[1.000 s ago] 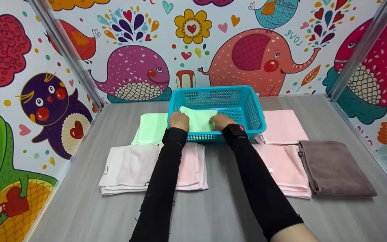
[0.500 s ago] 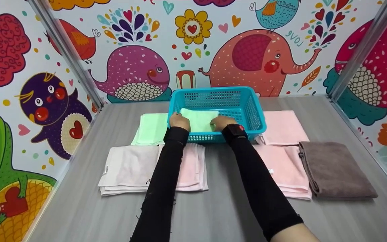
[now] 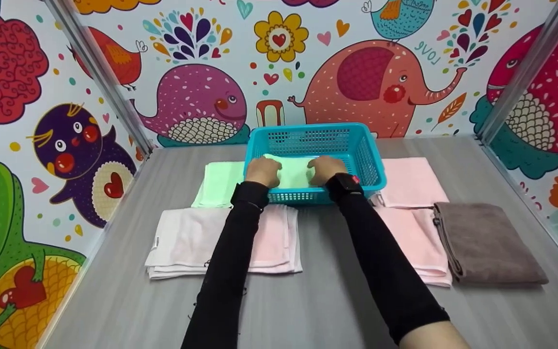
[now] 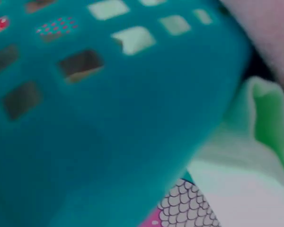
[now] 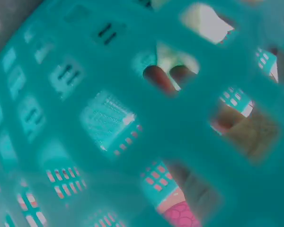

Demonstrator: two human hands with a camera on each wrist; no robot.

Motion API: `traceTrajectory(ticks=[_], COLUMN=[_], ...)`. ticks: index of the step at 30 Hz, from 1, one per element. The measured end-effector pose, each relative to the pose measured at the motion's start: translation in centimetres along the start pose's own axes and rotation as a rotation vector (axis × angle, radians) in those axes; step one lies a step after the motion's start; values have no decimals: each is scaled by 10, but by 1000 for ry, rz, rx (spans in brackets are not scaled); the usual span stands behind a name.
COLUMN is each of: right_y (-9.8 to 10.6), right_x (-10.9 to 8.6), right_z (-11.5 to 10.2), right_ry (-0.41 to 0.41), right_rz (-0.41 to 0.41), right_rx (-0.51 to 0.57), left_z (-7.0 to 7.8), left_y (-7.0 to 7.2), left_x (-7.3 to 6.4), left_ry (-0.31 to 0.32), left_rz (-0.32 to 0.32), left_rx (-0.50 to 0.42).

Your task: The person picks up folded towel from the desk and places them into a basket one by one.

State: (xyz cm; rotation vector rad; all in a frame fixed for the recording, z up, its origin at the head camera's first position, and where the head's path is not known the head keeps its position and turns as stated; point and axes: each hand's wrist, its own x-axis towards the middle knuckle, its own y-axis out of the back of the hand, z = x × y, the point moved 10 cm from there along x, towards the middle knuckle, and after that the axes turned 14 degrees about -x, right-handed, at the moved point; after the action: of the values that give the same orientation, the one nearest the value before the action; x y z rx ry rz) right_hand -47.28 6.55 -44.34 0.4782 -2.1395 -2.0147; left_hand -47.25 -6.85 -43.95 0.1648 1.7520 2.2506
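A folded light-green towel [image 3: 296, 172] lies in the left part of a teal plastic basket [image 3: 368, 165]. At the towel's left side my left hand [image 3: 264, 171] grips it with curled fingers. My right hand [image 3: 326, 169] pinches the opposite side, its wrist over the basket's front rim. In the left wrist view, a raised fold of the green towel [image 4: 270, 118] shows beside the hand, right of the basket wall [image 4: 109, 127]. Through the basket's holes in the right wrist view, fingertips [image 5: 158, 79] show against the towel [image 5: 166, 56].
Another green towel [image 3: 221, 183] lies left of the basket. Nearer are a white towel [image 3: 187, 240] and a pink one [image 3: 271, 247]. On the right are two pink towels, one farther back [image 3: 410, 182] and one nearer [image 3: 417, 242], and a brown towel [image 3: 494, 245]. Patterned walls enclose the table.
Both hands have shifted slightly at the towel's sides, the left rising a little and the right moving slightly up and right. The towel and basket stay in place; the head view shifts slightly.
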Motion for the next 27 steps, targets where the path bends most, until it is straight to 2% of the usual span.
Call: traceTrajectory(ticks=[3,7,10,13,15,17,19,20,24,27], right_y=[9,24,32,33,31,27,23,21,14,11], right_x=[1,-5,-17,-34,-46,-58,-68,-73,-84,-86], right_z=[4,0,-4,-6,-5,-4,-2,-2,2,4], right_ry=[-3,39,64,75,73,69,63,61,54,50], right_rz=[27,108,177,245,286,323,361,378,437,465], right_rx=[2,-6,2,22,32,29,15,9,2,5], left_z=[8,15,11,-1,-12,-24,-37,-44,-64,-68], left_y=[14,36,50,59,62,59,50,44,6,-17], left_x=[-4,-22,-47,-78,-100,-121,-137,-143,-152,-153], left_ry=[-69,-137,-163,-172,-168,-155,-123,-101,-17,-8], left_rz=[76,194,305,431,495,525,504,472,254,134], left_rx=[-52,-120,-181,-236,-260,-266,-265,-264,-291,-297])
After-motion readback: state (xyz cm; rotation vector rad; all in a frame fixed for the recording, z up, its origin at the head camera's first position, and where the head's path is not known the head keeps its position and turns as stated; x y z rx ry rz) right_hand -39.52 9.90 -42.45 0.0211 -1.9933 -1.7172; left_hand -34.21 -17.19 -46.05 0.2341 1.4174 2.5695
